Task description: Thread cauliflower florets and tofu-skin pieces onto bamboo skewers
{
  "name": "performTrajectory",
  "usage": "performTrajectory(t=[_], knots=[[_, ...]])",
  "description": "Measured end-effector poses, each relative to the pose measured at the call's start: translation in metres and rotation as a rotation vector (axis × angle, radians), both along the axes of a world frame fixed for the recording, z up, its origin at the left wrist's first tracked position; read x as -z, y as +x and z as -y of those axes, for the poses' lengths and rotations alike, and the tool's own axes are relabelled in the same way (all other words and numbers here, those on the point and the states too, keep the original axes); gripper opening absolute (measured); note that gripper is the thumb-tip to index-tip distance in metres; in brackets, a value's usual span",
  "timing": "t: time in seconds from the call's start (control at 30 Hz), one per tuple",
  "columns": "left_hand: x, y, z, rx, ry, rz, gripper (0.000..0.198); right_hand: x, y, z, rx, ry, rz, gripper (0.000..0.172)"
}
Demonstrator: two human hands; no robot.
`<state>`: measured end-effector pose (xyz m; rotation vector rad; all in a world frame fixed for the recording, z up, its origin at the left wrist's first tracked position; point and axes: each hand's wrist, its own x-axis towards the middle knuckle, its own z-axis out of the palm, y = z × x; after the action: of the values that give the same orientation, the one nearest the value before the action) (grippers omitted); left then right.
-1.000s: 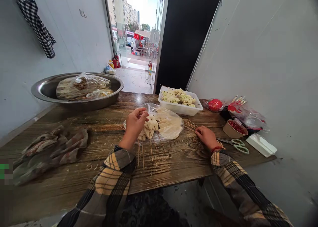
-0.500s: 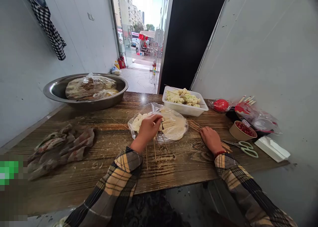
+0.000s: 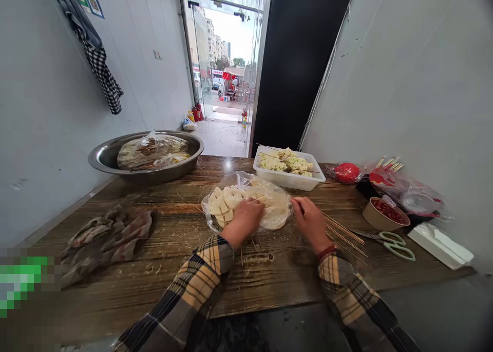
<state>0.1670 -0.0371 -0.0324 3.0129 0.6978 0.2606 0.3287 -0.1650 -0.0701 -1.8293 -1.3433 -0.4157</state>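
Note:
A clear plastic bag (image 3: 239, 179) lies spread on the wooden table, full of pale, flat food slices (image 3: 275, 211). Several slices at its left have thin skewers (image 3: 221, 210) through them. My left hand (image 3: 247, 218) reaches over the middle of the bag, its fingers curled down among the slices; what they hold is hidden. At the bag's right edge my right hand (image 3: 309, 222) has thumb and fingers pressed together. Whatever is in that pinch is too small to make out. Loose bamboo skewers (image 3: 344, 234) lie fanned out just right of the right hand.
Behind the bag stands a white tub (image 3: 290, 179) of skewered cauliflower-like pieces. A metal basin (image 3: 146, 175) with bagged skewers sits back left, crumpled plastic (image 3: 111, 239) nearer. To the right are scissors (image 3: 393, 242), a paper bowl (image 3: 385, 217) of red pieces and a tissue pack (image 3: 441, 244).
My right hand has moved left from the loose skewers to the bag's edge. My left hand has come down lower over the slices. The camera view has tipped up slightly.

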Motion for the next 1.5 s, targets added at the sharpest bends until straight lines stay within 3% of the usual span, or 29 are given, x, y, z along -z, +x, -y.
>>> performTrajectory(t=[0.1, 0.2, 0.43, 0.53, 0.7, 0.87, 1.2, 1.4, 1.5], knots=[[0.003, 0.002, 0.001, -0.026, 0.064, -0.015, 0.023, -0.004, -0.026, -0.018, -0.067, -0.120, 0.069, 0.036], [0.009, 0.000, -0.001, -0.043, 0.100, -0.012, 0.020, -0.001, -0.036, -0.026, -0.046, -0.250, 0.109, 0.033], [0.016, 0.001, -0.003, -0.098, -0.025, 0.016, 0.014, 0.012, -0.016, -0.023, 0.082, -0.323, 0.043, 0.034], [0.012, 0.000, -0.005, -0.115, -0.179, 0.155, 0.008, 0.014, -0.009, -0.022, 0.048, -0.235, -0.030, 0.033], [0.002, -0.011, -0.014, -0.123, -0.648, 0.577, 0.013, 0.011, -0.009, -0.021, -0.041, 0.000, -0.175, 0.035], [-0.002, -0.018, -0.018, -0.080, -1.089, 0.906, 0.034, 0.002, -0.019, -0.017, -0.156, 0.110, -0.251, 0.032], [-0.010, -0.012, 0.004, -0.077, -1.284, 0.902, 0.036, -0.007, -0.035, -0.017, -0.331, 0.029, -0.278, 0.026], [-0.011, -0.014, 0.010, -0.047, -1.548, 0.879, 0.041, -0.007, -0.036, -0.019, -0.273, 0.162, -0.489, 0.026], [-0.007, -0.016, 0.016, -0.068, -1.605, 0.832, 0.038, -0.008, -0.036, -0.019, -0.254, 0.185, -0.506, 0.026]])
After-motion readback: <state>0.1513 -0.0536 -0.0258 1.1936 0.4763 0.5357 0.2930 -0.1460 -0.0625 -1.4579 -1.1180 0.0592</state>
